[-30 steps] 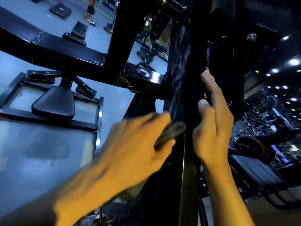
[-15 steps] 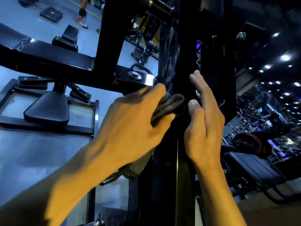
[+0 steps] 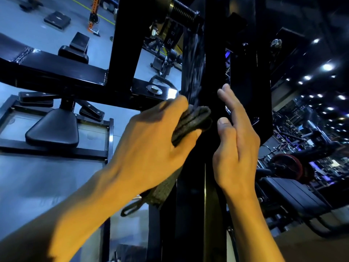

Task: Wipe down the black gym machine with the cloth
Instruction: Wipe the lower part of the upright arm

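A black gym machine fills the view, with a tall upright post (image 3: 196, 63) running down the middle. My left hand (image 3: 151, 142) grips a folded dark grey cloth (image 3: 192, 121) and presses it against the left face of the post. A loose tail of the cloth hangs below my wrist. My right hand (image 3: 236, 146) lies flat along the right side of the post with straight fingers and holds nothing. The post's surface above the cloth shows wet streaks.
A black crossbeam (image 3: 56, 72) with a bolt (image 3: 154, 89) joins the post from the left. Below it sits a padded black seat (image 3: 54, 127). A black bench (image 3: 294, 197) and a red weight plate (image 3: 289, 165) stand at the right. Grey floor (image 3: 34, 186) lies at the left.
My left hand has slid the cloth up the post, from mid-height to just under the bolted joint. My right hand has straightened from a hold on the post's edge to lying flat.
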The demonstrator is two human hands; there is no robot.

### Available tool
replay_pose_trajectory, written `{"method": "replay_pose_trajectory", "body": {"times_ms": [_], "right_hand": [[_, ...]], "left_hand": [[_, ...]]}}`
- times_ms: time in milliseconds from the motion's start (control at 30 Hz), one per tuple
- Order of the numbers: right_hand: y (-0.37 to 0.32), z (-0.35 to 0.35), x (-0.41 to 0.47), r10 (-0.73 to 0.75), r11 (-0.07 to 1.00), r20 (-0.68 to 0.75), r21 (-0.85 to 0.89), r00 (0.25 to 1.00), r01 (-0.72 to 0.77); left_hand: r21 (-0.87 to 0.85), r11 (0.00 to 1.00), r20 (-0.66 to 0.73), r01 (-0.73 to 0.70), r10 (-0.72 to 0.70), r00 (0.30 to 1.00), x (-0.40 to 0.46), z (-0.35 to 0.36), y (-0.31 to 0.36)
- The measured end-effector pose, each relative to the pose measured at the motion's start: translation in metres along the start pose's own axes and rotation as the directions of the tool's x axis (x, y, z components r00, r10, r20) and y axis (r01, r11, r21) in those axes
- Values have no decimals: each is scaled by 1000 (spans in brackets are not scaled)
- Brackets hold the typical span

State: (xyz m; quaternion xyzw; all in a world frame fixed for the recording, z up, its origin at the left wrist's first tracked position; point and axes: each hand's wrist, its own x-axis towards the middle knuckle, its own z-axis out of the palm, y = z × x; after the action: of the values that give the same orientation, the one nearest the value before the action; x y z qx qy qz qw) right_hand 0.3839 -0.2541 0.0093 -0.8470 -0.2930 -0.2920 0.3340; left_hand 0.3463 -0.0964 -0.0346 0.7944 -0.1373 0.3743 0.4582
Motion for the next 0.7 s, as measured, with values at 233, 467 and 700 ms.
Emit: {"method": "replay_pose_trajectory", "body": {"times_ms": [233, 467, 700], "right_hand": [[1, -1, 0, 4, 1000, -2, 21, 1000, -4], [0, -1, -1, 6, 1000, -1, 28, 1000, -6], [1, -1, 1, 10, 999, -6, 36, 1000, -10]], "left_hand": [[-48, 999, 91, -25, 29, 995, -39, 5, 9], [-16, 1000, -5, -14, 14, 1000, -8, 1, 5], [-34, 999, 32, -2, 3, 999, -20, 6, 3]]}}
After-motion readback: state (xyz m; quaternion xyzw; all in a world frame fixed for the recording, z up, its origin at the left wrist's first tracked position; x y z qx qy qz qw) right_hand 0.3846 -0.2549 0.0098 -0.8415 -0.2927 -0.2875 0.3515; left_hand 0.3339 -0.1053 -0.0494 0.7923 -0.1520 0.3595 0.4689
